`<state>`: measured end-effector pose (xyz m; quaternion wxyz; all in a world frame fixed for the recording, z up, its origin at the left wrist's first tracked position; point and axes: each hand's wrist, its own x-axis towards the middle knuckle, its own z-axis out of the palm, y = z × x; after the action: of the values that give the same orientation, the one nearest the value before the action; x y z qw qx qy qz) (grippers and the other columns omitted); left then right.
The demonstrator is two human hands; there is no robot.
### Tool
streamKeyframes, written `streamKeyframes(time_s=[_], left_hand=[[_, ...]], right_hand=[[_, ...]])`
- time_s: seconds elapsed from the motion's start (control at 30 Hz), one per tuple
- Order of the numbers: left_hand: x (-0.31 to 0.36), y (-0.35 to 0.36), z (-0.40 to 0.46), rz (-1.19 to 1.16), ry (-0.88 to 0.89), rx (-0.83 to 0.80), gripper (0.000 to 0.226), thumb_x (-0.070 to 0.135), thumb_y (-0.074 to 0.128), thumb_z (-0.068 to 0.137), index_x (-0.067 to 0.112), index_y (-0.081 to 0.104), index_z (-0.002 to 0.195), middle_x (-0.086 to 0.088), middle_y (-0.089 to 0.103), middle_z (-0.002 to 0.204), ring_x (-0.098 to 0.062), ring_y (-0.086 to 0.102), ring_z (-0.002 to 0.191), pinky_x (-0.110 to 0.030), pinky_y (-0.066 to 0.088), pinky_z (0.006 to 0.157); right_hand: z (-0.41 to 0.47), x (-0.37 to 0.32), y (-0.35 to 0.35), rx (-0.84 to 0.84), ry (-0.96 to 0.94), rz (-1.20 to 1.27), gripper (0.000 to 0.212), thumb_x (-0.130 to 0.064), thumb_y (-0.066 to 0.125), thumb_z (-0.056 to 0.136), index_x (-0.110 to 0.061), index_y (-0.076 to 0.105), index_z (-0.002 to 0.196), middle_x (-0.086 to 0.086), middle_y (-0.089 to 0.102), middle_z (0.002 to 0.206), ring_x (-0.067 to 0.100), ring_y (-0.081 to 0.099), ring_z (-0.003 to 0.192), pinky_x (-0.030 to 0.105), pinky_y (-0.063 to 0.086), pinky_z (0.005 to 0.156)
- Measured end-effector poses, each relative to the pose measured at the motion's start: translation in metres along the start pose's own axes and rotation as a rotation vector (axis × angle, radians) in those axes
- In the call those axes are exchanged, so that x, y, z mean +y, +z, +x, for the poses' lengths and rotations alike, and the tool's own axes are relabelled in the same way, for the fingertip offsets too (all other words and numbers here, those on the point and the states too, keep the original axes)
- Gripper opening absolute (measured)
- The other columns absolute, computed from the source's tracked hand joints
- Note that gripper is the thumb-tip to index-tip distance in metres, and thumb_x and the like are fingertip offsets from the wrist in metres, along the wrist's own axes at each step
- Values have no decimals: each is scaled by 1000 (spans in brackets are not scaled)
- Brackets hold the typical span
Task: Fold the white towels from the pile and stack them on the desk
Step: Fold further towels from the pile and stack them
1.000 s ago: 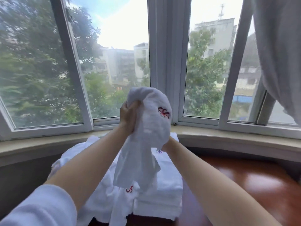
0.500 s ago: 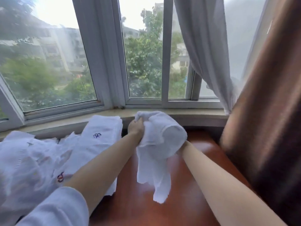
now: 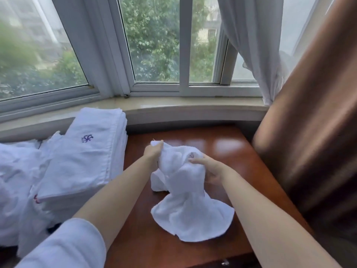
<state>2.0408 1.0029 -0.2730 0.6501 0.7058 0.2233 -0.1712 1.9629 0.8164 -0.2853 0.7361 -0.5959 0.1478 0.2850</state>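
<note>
A crumpled white terry towel [image 3: 185, 192] hung between both hands over the glossy red-brown wooden desk [image 3: 241, 151], its lower edge resting on the surface. The left hand [image 3: 153, 152] pinched its upper corner with curled fingers; the right hand [image 3: 209, 167] gripped the bunched right side. A stack of folded white towels [image 3: 85, 161] lay just left.

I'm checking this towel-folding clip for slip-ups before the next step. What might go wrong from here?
1. The towel is bunched between the left hand and right hand, only its lower end on the desk; folded without spreading flat, it would likely come out lumpy.
2. The folded stack sits close beside the left forearm; a wide shake could knock it crooked.
3. The brown curtain hangs at the desk's right edge and may crowd the spread towel.
</note>
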Motion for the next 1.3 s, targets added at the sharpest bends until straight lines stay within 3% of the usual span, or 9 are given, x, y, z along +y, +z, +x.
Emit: streamKeyframes(time_s=[0.1,0.3,0.47,0.6,0.73,0.9,1.07,1.2,1.3], left_hand=[[13,-10,5,-4,57,5,28,19,58,91,4,63,115,-11,62,98,-21,62,79,-24,51,65],[60,-46,3,-244,413,56,49,6,52,93,-16,36,133,-33,50,110,-31,54,93,-38,50,71],[6,-46,-8,-113,218,36,42,0,52,89,0,51,132,-23,59,123,-39,60,109,-45,51,86],[-86,-44,-19,63,-166,-43,43,0,57,89,-11,48,130,-25,58,123,-39,58,110,-45,49,87],[-146,-45,-31,266,-186,-33,42,4,60,87,-6,51,127,-21,58,124,-38,58,111,-48,48,97],[-150,-51,-47,317,-224,-235,31,-1,43,87,2,59,114,-13,65,87,-28,63,73,-33,52,61],[-118,-64,-64,680,-543,-486,27,9,54,84,-3,57,108,-14,68,94,-27,67,90,-34,57,68],[-78,-69,-71,519,-361,-392,41,3,50,86,-8,48,125,-24,61,118,-37,60,113,-46,50,95],[-22,-72,-65,107,6,-295,35,2,48,88,-5,52,122,-22,55,116,-37,58,110,-46,51,89]], right_hand=[[18,3,-1,372,-197,-271,46,9,60,76,-9,60,118,9,67,102,28,64,92,33,53,76],[-4,-41,-29,1288,-631,-481,25,-6,45,90,-10,60,110,13,55,115,32,51,104,37,38,81],[-6,-6,-23,1131,-546,-317,24,-31,43,100,-9,51,104,15,62,99,31,57,90,34,36,69],[0,63,-9,708,-120,-463,33,-35,66,85,-7,64,103,11,67,91,32,65,94,34,48,75],[2,128,8,494,32,-729,20,-27,53,88,-9,60,92,8,60,85,28,61,91,32,47,75],[-5,141,17,303,188,-837,17,-11,42,94,-7,50,80,11,55,80,23,58,67,25,45,57],[-25,112,19,9,559,-1029,27,5,41,89,-10,48,111,13,58,82,16,57,54,26,42,51],[-30,78,22,315,458,-974,15,0,47,92,5,53,105,9,61,60,15,60,48,39,57,76],[-21,29,24,695,19,-289,19,1,45,93,2,56,108,12,57,95,27,65,90,51,57,77]])
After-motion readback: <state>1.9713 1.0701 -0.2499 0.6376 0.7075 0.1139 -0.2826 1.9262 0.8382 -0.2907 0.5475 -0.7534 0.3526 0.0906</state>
